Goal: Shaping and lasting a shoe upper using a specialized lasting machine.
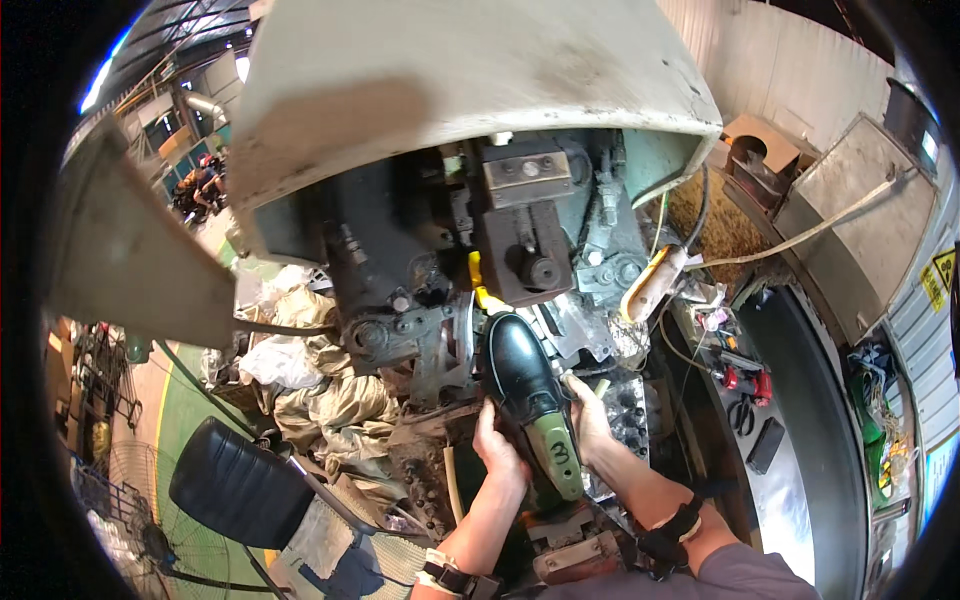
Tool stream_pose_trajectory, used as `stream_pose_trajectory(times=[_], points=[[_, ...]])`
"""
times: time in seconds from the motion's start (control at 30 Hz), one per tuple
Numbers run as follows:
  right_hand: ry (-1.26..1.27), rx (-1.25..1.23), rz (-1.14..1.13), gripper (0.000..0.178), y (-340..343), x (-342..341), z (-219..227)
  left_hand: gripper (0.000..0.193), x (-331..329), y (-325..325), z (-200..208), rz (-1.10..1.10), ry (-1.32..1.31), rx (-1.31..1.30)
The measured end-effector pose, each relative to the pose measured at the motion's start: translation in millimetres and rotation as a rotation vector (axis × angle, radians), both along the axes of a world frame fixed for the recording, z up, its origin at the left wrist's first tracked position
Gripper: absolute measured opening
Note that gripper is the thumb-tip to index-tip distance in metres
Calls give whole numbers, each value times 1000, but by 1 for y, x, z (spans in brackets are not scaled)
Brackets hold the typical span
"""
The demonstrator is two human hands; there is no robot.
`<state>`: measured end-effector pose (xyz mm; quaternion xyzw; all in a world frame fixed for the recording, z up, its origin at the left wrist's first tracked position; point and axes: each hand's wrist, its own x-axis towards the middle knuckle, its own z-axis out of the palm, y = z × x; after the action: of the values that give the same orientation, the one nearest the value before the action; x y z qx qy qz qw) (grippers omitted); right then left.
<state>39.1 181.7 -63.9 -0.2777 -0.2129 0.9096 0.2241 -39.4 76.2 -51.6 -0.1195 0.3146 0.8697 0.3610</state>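
Note:
A black shoe [520, 365] sits on a green shoe last [556, 455], its toe pointing away from me into the machine [530, 235]. My left hand [499, 446] is closed against the shoe's left side near the heel, partly hidden by the shoe. My right hand [588, 415] grips the right side, its thumb and fingers close to the upper's edge. Just beyond the toe is a yellow part [480, 283] of the machine. Whether the toe touches the machine is hard to make out.
A pale metal hood [480, 80] overhangs the work. A lit lamp [655, 284] hangs at the right, beside a bench with scissors [741, 414] and a black box-shaped item [765, 446]. Crumpled tan sacking [325, 395] lies left, behind a black seat [240, 483]. People [205, 185] are far off.

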Motion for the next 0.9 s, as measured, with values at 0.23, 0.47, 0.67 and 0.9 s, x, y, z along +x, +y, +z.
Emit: stream_pose_trajectory(times=[0.23,0.47,0.67,0.9], points=[[-283,307,172,41,19,45,-17,29,-15,-47,-22,-127,132,-199],[-531,817,374,56,30,144,-27,21,-7,-150,-70,196,609,-532],[-825,1822,545,43,4,134,-16,61,29,-108,14,-66,1031,-428],[-924,1672,450,27,12,132,-11,108,74,-48,30,107,1472,-613]])
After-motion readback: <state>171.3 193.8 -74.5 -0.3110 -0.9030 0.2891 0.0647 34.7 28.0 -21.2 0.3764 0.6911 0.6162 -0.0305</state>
